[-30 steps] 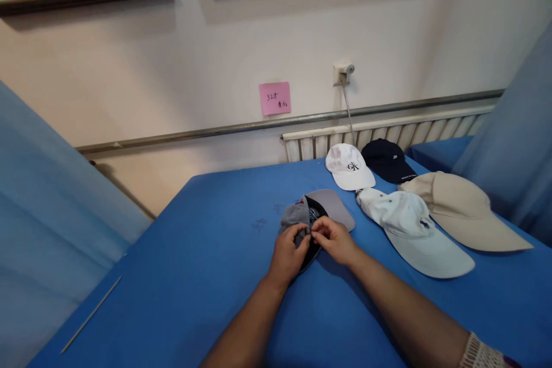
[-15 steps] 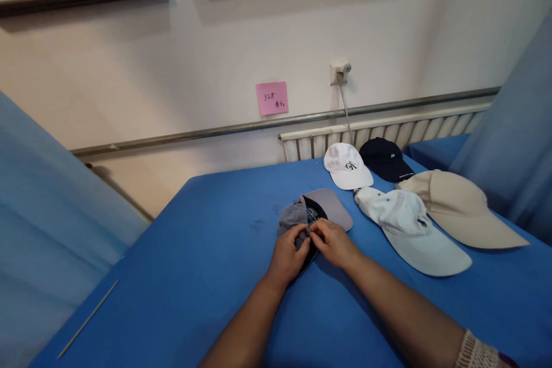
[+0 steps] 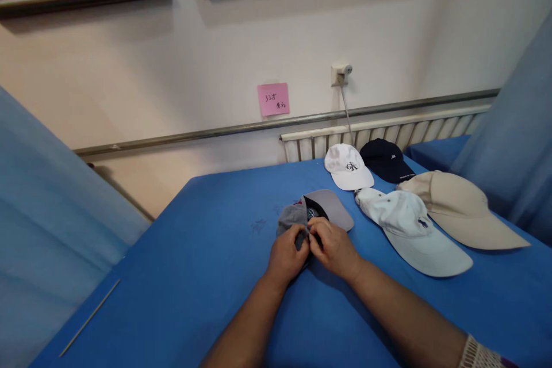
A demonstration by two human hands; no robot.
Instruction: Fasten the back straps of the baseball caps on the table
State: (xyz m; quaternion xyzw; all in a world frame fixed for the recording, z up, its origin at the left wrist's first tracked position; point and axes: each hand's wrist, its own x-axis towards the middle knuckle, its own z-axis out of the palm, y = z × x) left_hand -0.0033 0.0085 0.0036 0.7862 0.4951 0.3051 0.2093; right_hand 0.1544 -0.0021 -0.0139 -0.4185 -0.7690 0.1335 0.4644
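A grey baseball cap [image 3: 331, 207] lies on its side on the blue table cover [image 3: 207, 253], its brim pointing away to the right and its dark inside partly showing. My left hand [image 3: 288, 253] pinches the cap's back edge between thumb and forefinger. Right beside it, my right hand [image 3: 331, 244] pinches the same edge, with the fingertips of both hands almost touching. Whatever part of the strap or closure sits between the fingertips is hidden by them.
To the right are a white cap [image 3: 345, 164], a black cap [image 3: 383, 158], a pale cap [image 3: 414, 224] and a beige cap [image 3: 457, 207]. A thin stick [image 3: 89, 317] lies at the left edge. Behind run a radiator [image 3: 388, 132] and a rail [image 3: 207, 134]; blue curtains [image 3: 47, 241] flank the table.
My right fingers have curled in closer to the left fingertips at the cap's edge, covering a little more of its inside. The cap stays in place.
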